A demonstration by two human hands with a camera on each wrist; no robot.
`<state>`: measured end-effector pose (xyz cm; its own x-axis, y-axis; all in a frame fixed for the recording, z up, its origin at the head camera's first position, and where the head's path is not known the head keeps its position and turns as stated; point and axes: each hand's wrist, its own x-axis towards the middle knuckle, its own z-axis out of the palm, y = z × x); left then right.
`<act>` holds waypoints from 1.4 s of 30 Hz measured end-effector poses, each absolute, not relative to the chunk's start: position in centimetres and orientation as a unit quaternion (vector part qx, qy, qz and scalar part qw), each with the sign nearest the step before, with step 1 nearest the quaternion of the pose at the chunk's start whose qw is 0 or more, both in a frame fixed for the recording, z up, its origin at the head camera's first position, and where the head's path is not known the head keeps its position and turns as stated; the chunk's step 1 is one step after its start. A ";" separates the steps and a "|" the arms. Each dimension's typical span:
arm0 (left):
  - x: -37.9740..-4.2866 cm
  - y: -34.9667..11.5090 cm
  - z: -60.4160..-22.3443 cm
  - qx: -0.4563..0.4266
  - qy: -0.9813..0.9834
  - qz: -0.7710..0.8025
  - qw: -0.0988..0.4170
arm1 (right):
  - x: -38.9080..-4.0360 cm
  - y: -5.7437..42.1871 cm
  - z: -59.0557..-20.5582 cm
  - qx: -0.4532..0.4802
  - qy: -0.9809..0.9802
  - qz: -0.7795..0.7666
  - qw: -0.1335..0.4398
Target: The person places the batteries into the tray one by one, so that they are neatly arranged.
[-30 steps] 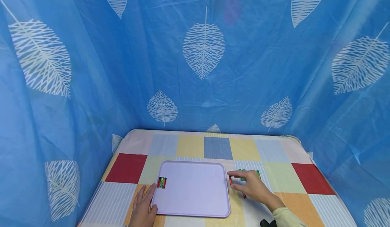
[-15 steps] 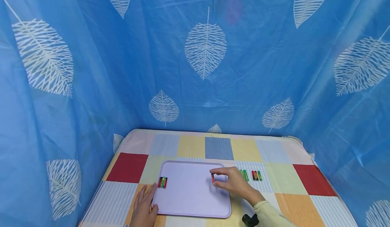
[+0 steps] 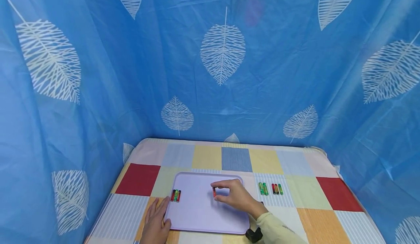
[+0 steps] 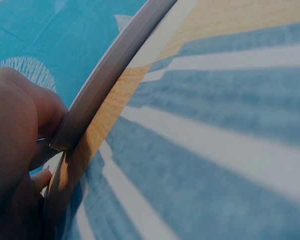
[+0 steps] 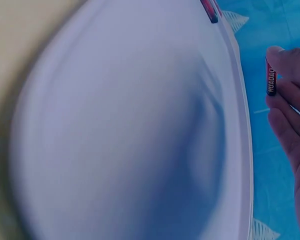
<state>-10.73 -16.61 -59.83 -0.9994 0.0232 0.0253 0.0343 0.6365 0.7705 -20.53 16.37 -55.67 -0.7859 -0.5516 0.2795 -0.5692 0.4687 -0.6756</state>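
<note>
Your right hand [image 3: 237, 196] is over the middle of the tray, thumb and index finger clamped on a red battery [image 3: 214, 192] with a black end; the battery stands near upright in the pinch, raised off the tray surface, and the right wrist view shows HUADAO lettering on its side. The lilac rectangular tray [image 3: 197, 216] has rounded corners and a low rim. Your left hand [image 3: 155, 222] rests against the tray's left edge, fingers extended and pointing away from you, thumb spread apart from them and near the front left corner; nothing gripped that you could make out from the head view. Inside the left rim, just beside your left fingertips, a row of three batteries [image 3: 175, 196] lies side by side: red, green, red. To the right of the tray, on the table [image 3: 311, 215] with its patchwork cloth, a pair of green batteries [image 3: 265, 189] lies close together; a little farther right, a trio of batteries [image 3: 276, 189], two reddish and one green. A pale yellow sleeve [image 3: 275, 229] covers your right forearm, a black object [image 3: 253, 235] beside it. Blue curtain [image 3: 170, 62] with white leaf prints behind.
</note>
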 end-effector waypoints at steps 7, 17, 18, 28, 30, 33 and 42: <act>-10.8 -16.6 -59.7 -0.021 -0.907 -0.420 0.007 | -20.6 14.3 -55.9 0.319 -0.855 0.408 -0.004; -10.6 -16.6 -59.9 -0.024 -0.905 -0.425 0.016 | -20.9 11.5 -56.2 0.318 -0.851 0.418 -0.017; -10.7 -16.6 -59.9 -0.023 -0.904 -0.427 0.014 | -20.9 11.3 -56.2 0.318 -0.850 0.420 -0.018; -10.7 -16.6 -60.0 -0.020 -0.904 -0.426 0.010 | -20.8 8.4 -56.5 0.315 -0.844 0.433 -0.023; -10.8 -16.6 -59.9 -0.014 -0.906 -0.424 0.000 | -20.8 7.9 -56.6 0.315 -0.843 0.435 -0.025; -10.9 -16.6 -59.8 -0.012 -0.909 -0.416 -0.009 | -20.8 7.1 -56.8 0.315 -0.841 0.439 -0.030; -11.0 -16.8 -59.8 -0.008 -0.911 -0.411 -0.020 | -20.6 5.2 -57.3 0.313 -0.845 0.433 -0.020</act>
<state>-11.05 -16.76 -59.79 -0.9991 0.0304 -0.0295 -0.0020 0.6613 0.7501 -20.61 5.16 -57.28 -0.8031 -0.5467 0.2368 -0.5118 0.4296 -0.7439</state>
